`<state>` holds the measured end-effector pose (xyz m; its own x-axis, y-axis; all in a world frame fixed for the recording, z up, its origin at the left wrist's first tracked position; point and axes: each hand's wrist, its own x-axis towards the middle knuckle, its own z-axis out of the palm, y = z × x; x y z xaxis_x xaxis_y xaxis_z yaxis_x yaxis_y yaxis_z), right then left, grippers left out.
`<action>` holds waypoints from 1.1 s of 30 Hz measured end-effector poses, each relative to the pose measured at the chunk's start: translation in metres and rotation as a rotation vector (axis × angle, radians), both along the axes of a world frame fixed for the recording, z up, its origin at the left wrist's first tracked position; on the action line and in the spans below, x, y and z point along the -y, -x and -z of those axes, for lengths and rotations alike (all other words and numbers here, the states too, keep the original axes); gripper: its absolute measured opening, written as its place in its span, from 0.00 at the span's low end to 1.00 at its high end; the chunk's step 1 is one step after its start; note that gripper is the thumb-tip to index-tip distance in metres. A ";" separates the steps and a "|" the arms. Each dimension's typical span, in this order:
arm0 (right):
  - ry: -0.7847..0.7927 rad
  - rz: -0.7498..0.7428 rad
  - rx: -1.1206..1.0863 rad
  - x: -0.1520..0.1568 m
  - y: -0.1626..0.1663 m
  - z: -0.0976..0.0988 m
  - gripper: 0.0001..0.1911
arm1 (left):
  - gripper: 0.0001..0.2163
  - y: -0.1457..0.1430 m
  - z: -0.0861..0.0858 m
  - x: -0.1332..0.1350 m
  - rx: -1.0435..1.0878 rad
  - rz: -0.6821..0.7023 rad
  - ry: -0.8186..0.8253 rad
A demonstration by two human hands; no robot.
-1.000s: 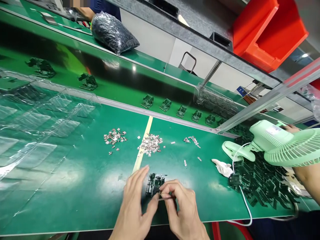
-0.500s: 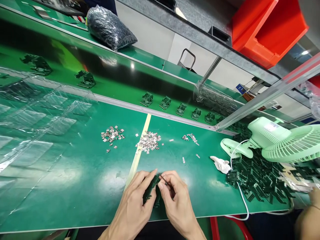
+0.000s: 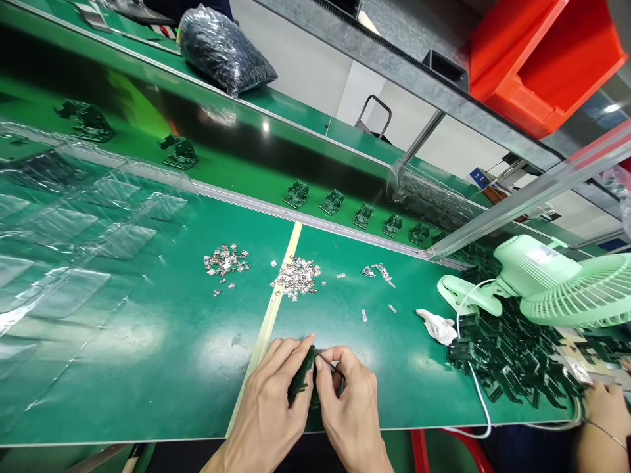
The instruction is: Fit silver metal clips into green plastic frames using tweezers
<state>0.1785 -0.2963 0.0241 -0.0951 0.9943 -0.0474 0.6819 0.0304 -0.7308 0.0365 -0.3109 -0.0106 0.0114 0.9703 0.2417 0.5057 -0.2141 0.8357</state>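
Close to the table's front edge, my left hand (image 3: 273, 401) is closed around a dark moulded plastic part (image 3: 302, 381). My right hand (image 3: 350, 401) touches the same part from the other side, its thumb and forefinger pinching a thin dark piece (image 3: 329, 362). My fingers hide much of both, so the thin piece's exact kind does not show. Beyond my hands lies a heap of small shiny metal pieces (image 3: 298, 276) on a yellow tape strip (image 3: 263, 335). Another metal heap (image 3: 225, 260) is to its left.
Clear plastic trays (image 3: 83, 223) cover the left side. Several dark parts (image 3: 332, 202) stand in a row behind the rail. At right are a pale green fan (image 3: 532, 263), a white cloth (image 3: 436, 326), a pile of dark parts (image 3: 507, 355) and another person's hand (image 3: 604, 407).
My hands stay together around the part with a slight shift of the fingers. The view has moved a little. At the right edge, the other person's hand has moved up beside the pile.
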 end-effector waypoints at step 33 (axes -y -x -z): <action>0.365 0.150 -0.366 0.112 -0.043 0.036 0.23 | 0.15 0.013 -0.040 -0.036 -0.525 0.943 0.142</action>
